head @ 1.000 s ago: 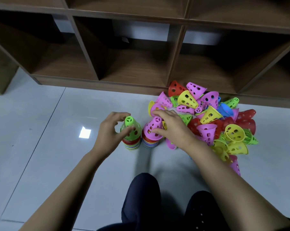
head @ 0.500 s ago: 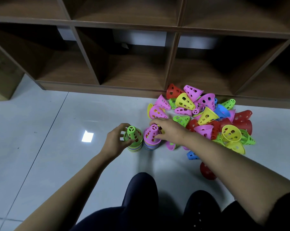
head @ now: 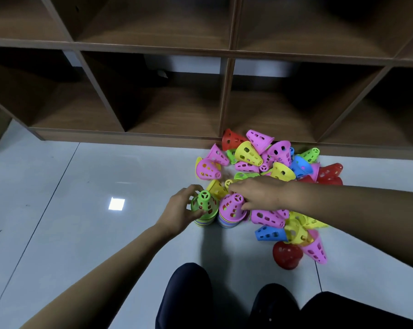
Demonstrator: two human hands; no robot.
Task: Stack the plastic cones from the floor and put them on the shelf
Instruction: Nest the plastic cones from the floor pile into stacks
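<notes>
left hand fingers grasping green-topped stack, right hand fingers pinching pink-topped stack

You are in an indoor room that reads as a playroom or classroom storage corner (which of the two, the view does not settle). A brown wood-grain cubby shelf with open square compartments stands on a glossy pale tiled floor that mirrors a square of light. Bright perforated plastic cones lie heaped against its base.
</notes>
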